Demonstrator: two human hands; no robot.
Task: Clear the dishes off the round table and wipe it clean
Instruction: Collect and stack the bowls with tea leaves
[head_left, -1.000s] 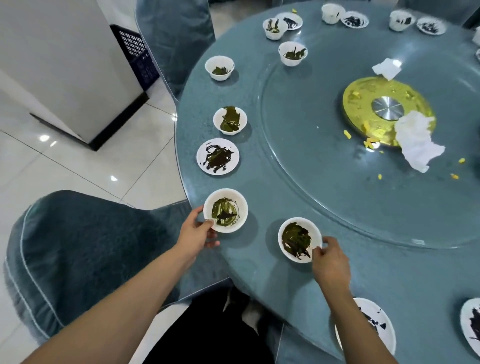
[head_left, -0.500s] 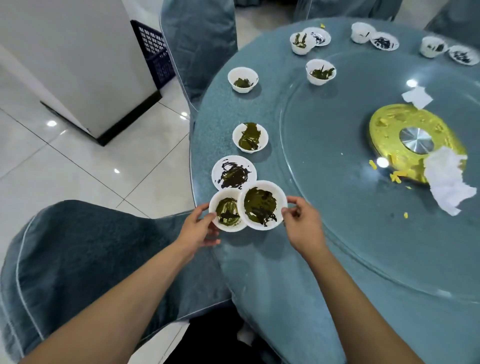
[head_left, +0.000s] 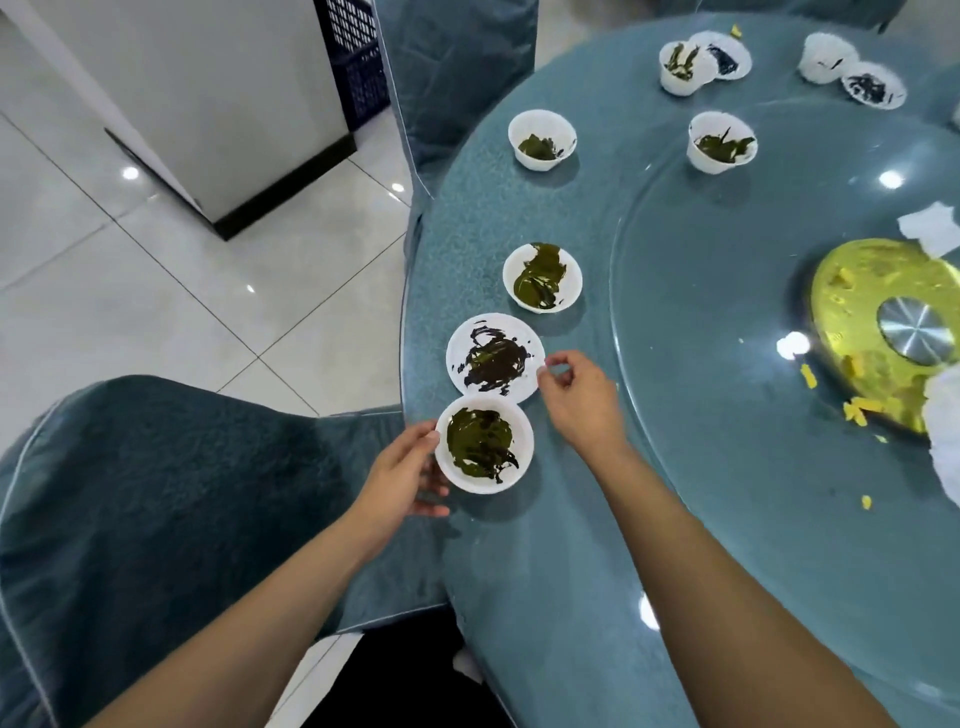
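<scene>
While gripping white bowl with green residue (head_left: 484, 450) at near table edge, left hand (head_left: 402, 475) curled round rim; right hand (head_left: 582, 402) pinching white saucer with dark smears (head_left: 494, 358) just beyond.

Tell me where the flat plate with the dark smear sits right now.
In the head view, the smeared plate lies near the table's left edge, between two green-stained bowls, with the right hand at its right rim.
</scene>
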